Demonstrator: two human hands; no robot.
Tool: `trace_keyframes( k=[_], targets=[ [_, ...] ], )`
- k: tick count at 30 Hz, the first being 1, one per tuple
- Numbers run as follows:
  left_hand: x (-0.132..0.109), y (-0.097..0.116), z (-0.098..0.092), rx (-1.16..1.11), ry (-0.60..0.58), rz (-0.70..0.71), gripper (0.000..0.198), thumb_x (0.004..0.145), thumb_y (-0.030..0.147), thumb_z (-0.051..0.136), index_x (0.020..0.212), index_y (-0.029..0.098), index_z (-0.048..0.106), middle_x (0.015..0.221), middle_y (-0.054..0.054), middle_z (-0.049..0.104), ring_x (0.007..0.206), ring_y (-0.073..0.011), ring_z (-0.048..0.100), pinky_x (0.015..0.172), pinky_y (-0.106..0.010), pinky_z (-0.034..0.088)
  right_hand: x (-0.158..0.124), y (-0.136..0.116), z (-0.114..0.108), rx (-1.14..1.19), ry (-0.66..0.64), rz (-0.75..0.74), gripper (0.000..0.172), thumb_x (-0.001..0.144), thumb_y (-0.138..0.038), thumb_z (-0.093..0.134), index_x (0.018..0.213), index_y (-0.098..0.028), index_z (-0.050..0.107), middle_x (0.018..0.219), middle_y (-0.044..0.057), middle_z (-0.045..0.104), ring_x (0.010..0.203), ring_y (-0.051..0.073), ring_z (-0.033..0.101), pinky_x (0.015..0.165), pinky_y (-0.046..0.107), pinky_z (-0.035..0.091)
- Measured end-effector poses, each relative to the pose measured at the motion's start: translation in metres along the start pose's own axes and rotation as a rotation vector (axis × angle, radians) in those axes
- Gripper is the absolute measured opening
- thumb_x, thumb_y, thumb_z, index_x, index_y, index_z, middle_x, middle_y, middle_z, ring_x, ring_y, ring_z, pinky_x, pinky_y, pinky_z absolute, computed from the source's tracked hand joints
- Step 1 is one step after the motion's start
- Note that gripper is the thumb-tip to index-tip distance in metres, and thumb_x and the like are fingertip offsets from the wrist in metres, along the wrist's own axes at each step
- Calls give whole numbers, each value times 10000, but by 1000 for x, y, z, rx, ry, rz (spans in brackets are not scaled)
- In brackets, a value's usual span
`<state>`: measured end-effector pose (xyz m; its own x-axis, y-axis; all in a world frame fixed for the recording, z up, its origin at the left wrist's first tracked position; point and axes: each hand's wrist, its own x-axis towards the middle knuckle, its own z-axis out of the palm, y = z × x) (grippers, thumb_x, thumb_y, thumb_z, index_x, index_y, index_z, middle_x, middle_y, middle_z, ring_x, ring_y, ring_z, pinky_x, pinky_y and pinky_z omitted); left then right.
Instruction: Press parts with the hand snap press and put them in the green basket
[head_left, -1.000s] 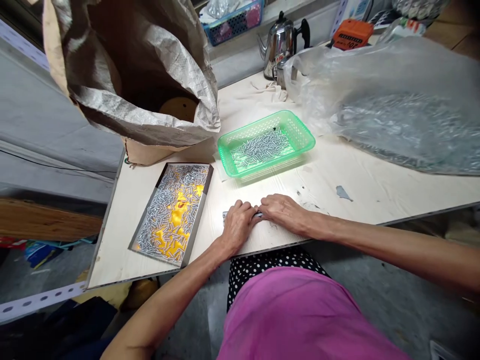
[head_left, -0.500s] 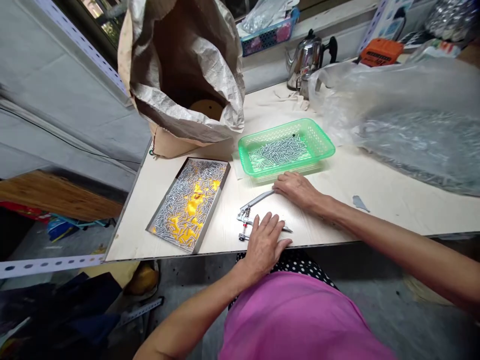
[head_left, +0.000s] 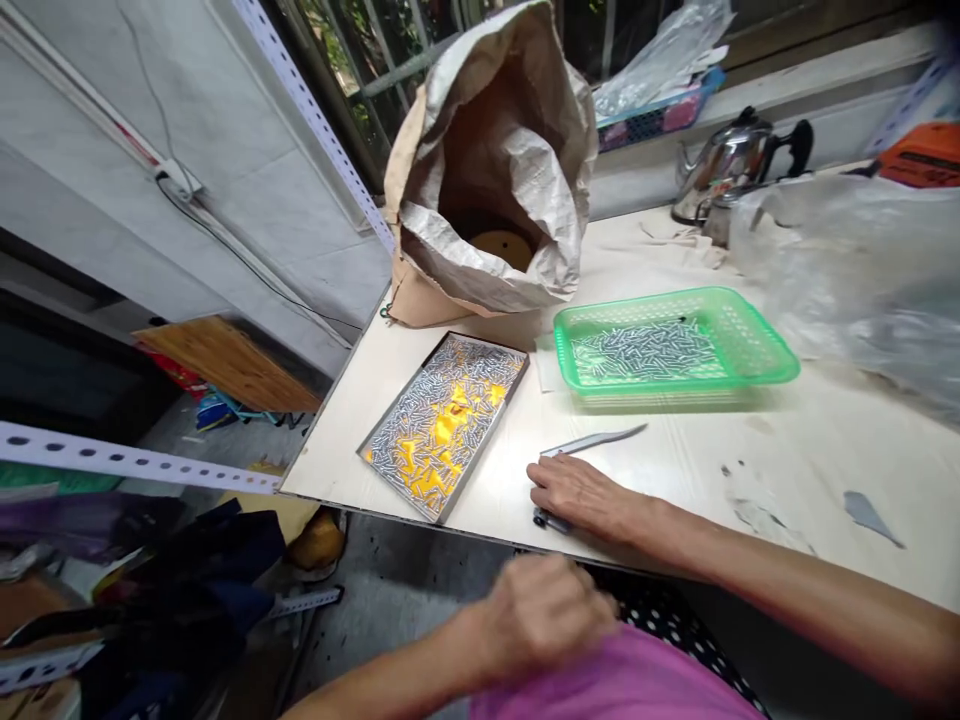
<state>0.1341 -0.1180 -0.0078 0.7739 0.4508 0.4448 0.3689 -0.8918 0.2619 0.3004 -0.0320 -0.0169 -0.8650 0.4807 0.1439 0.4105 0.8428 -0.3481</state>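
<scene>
My right hand (head_left: 581,497) lies on the metal hand tool (head_left: 589,443) at the table's front edge, fingers curled over its lower part while one long handle sticks out toward the green basket (head_left: 757,345). My left hand (head_left: 538,612) is off the table, down near my lap, blurred by motion and loosely curled. A metal tray (head_left: 442,420) with a yellow lining and several small metal pins sits left of my right hand. The green basket holds several more pins.
A big crumpled brown paper sack (head_left: 499,170) stands open at the back left of the white table (head_left: 675,470). A clear plastic bag (head_left: 862,270) lies at the right, a steel kettle (head_left: 731,160) behind it. Clutter and a perforated rail (head_left: 127,462) lie on the floor left.
My left hand left the tool and dropped off the table toward my lap. My right hand moved back from the basket onto the tool. The camera swung left.
</scene>
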Motion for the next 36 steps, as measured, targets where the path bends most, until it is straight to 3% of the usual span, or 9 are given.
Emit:
trace_keyframes(
  k=[3, 6, 10, 13, 17, 22, 26, 31, 36],
  targets=[
    [-15, -51, -45, 299, 74, -481, 217, 965, 185, 445, 966, 168, 661, 880, -71, 672, 817, -172, 590, 743, -287, 470, -2, 0, 13, -33, 46, -36, 188, 940, -88, 446, 845, -164, 590, 860, 50, 580, 778, 168, 499, 703, 305, 385],
    [-27, -110, -73, 487, -12, -897, 223, 963, 244, 465, 935, 166, 672, 923, -85, 649, 917, -213, 574, 796, -316, 453, -7, 1, 9, 74, 276, -2, 167, 969, -133, 420, 945, -168, 581, 868, 46, 602, 776, 157, 541, 685, 280, 427],
    [-35, -154, -78, 538, -167, -1081, 206, 950, 275, 493, 933, 172, 670, 999, -87, 636, 1013, -236, 548, 793, -313, 434, -18, 20, -40, 11, 706, 153, 169, 977, -180, 429, 1064, -187, 573, 903, 54, 637, 833, 161, 604, 755, 283, 484],
    [-32, -164, -74, 574, -230, -1124, 192, 942, 274, 499, 925, 168, 658, 1035, -92, 633, 1033, -246, 540, 765, -313, 425, -29, 42, -85, -269, 706, 408, 234, 970, -233, 439, 1147, -187, 585, 976, 95, 639, 851, 217, 611, 747, 355, 493],
    [-25, -171, -73, 582, -334, -1106, 179, 935, 218, 478, 940, 155, 646, 1041, -112, 628, 1031, -256, 540, 747, -317, 419, -46, 42, -89, -415, 508, 615, 328, 963, -295, 414, 1223, -171, 573, 1081, 145, 602, 810, 253, 610, 588, 345, 470],
    [-18, -174, -82, 549, -410, -996, 226, 923, 147, 429, 918, 145, 655, 1038, -128, 631, 1025, -241, 550, 786, -316, 423, -60, -2, -18, -100, 190, 505, 229, 970, -293, 432, 998, -196, 637, 907, 56, 600, 734, 171, 618, 647, 296, 489],
    [0, -148, -84, 281, -231, -940, 179, 871, 183, 505, 819, 150, 674, 856, -70, 671, 842, -187, 603, 756, -282, 438, -67, -21, 15, -89, 89, 616, 158, 945, -215, 470, 970, -191, 625, 909, 55, 595, 790, 193, 607, 659, 309, 452],
    [23, -94, -48, -418, -109, -1114, 203, 774, 327, 587, 736, 152, 683, 618, -6, 636, 520, -118, 551, 517, -220, 425, -72, -19, 10, -92, 59, 621, 200, 948, -127, 413, 904, -185, 599, 901, 55, 587, 798, 189, 554, 669, 310, 379],
    [24, -71, -8, -737, -99, -1281, 278, 708, 415, 656, 725, 138, 652, 507, 27, 562, 427, -85, 480, 443, -194, 393, -73, -17, 7, -101, 64, 617, 168, 922, -96, 455, 929, -183, 598, 921, 52, 590, 785, 177, 531, 654, 304, 343]
  ],
)
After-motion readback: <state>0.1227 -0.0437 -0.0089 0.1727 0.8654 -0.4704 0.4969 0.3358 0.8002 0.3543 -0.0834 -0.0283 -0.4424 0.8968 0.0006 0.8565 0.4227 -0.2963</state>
